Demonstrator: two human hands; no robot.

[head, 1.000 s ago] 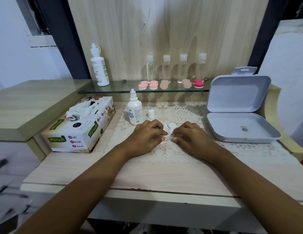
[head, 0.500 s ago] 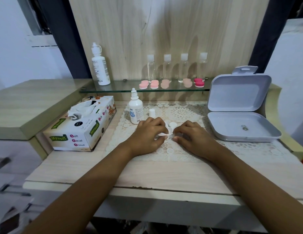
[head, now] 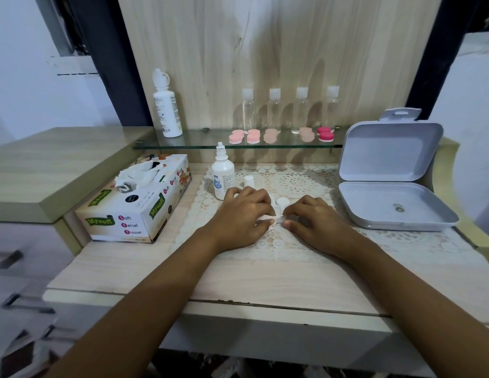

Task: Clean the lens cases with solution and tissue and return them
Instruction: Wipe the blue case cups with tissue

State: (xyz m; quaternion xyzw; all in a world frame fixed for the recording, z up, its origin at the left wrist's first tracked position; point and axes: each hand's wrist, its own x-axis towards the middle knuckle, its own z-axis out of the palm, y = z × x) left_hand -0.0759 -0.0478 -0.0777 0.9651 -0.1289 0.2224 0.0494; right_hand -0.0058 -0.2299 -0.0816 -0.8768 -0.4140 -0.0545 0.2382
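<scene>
- While both hands rest on the mat [head: 295,184] covering the table [head: 265,285], the left hand [head: 243,216] pinches a scrap of tissue [head: 276,220] in curled fingers [head: 261,203].
- The right hand [head: 311,223] pinches the same scrap (thumbs nearly meeting).
- A white case [head: 282,203] lies between the hands, just behind the tissue.
- The bottle [head: 223,175] stands by the left hand, its cap [head: 249,181] beside it.

the tissue box [head: 134,203] sits left of the lace mat [head: 298,184] and the open box [head: 396,208] at its right end, while on the mat the solution bottle [head: 223,177] stands behind the left hand [head: 243,216] with its cap [head: 249,181] just to its right, the lens case [head: 282,203] lies between that hand and the right hand [head: 311,222], and the glass shelf [head: 199,141] behind carries more cases [head: 270,135].
</scene>
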